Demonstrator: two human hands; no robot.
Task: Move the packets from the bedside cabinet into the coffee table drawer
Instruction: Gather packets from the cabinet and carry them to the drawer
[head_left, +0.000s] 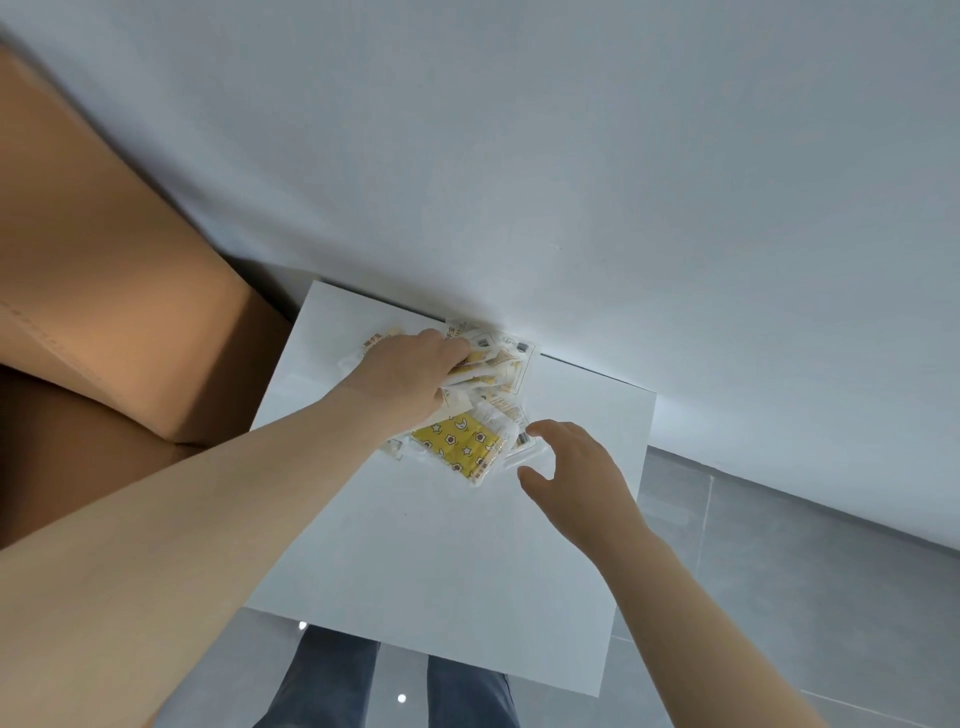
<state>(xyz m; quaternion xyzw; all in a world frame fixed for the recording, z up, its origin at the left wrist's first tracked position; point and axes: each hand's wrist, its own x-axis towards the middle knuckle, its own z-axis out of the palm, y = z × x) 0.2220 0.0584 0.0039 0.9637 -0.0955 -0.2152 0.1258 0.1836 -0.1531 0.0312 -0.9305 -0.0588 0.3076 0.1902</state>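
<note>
A heap of white and yellow packets lies at the back of the white bedside cabinet, against the wall. My left hand lies on top of the heap, its fingers curled round several packets. A yellow packet with a star and moon pattern sticks out in front, below my left hand. My right hand hovers just right of that yellow packet, fingers and thumb spread, holding nothing. Part of the heap is hidden under my left hand.
A tan padded headboard stands to the left of the cabinet. The white wall rises directly behind. Grey floor tiles lie to the right, and my legs in dark trousers show below the cabinet's front edge.
</note>
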